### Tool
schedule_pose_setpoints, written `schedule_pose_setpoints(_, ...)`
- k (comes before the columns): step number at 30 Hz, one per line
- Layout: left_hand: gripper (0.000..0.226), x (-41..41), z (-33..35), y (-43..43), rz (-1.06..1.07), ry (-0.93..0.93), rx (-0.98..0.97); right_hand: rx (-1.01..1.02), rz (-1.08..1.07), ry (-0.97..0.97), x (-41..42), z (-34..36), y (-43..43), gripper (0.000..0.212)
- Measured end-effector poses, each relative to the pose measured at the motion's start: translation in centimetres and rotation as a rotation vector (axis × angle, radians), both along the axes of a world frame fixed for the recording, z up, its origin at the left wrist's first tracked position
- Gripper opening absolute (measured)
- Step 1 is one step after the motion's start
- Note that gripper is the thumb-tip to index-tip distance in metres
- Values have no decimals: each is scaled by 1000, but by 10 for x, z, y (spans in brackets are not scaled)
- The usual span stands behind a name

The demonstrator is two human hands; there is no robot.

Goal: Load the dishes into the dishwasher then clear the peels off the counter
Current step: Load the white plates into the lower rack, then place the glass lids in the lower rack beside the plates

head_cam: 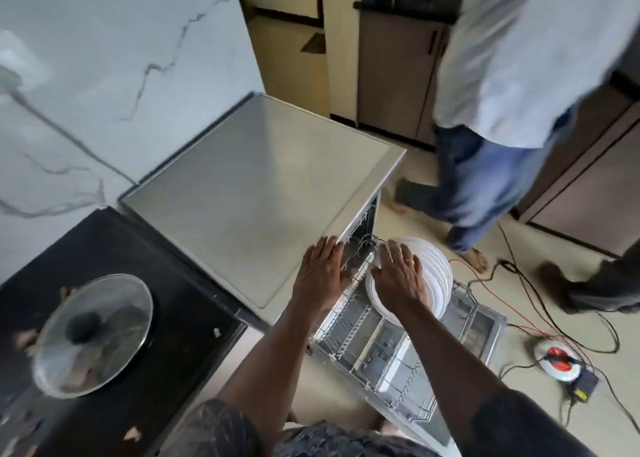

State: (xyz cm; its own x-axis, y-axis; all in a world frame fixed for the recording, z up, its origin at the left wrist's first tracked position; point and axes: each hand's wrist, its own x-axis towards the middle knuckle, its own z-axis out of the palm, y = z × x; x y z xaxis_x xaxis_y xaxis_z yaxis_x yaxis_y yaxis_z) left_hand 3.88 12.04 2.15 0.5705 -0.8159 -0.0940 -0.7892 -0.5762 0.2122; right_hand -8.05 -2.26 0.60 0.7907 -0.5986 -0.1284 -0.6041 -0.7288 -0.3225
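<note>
Plates [437, 272], white and round, stand on edge in a tight leaning row in the middle right of the frame. They sit in a wire rack [348, 323] pulled out over the lowered door [486, 325] of a dishwasher [263, 186], whose flat silver top fills the centre of the frame. The plates are plain and glossy, with rims overlapping like fanned cards; the frame is too blurred to count them.

Both of the person's bare arms reach up from the bottom of the frame. The right hand [398, 276] lies flat against the face of the nearest plate, fingers straight and slightly spread, gripping nothing. A ring shows on one finger. The left hand [320, 269] is just to its left, also flat with straight fingers held apart, and holds nothing. Its fingertips are at the front corner of the dishwasher top, above the rack; whether it rests on the edge cannot be told.

At lower left is a black counter [180, 304] with a round glass lid [93, 332] lying on it. Small pale scraps [25, 339] lie beside the lid, too blurred to identify.

At upper right another person's legs in blue jeans [485, 186] stand on the tiled floor. Cables [540, 304] trail to a round extension reel [554, 355] at the right edge.
</note>
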Motion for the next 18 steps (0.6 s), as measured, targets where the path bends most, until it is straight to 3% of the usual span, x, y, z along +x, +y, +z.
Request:
schedule_pose_setpoints(10, 76, 80, 29, 133, 186, -38, 49, -48, 177, -18, 98, 25, 100, 61)
schedule_pose_setpoints(18, 79, 119, 32, 267, 473, -22, 0, -74, 361, -28, 177, 31, 206, 61)
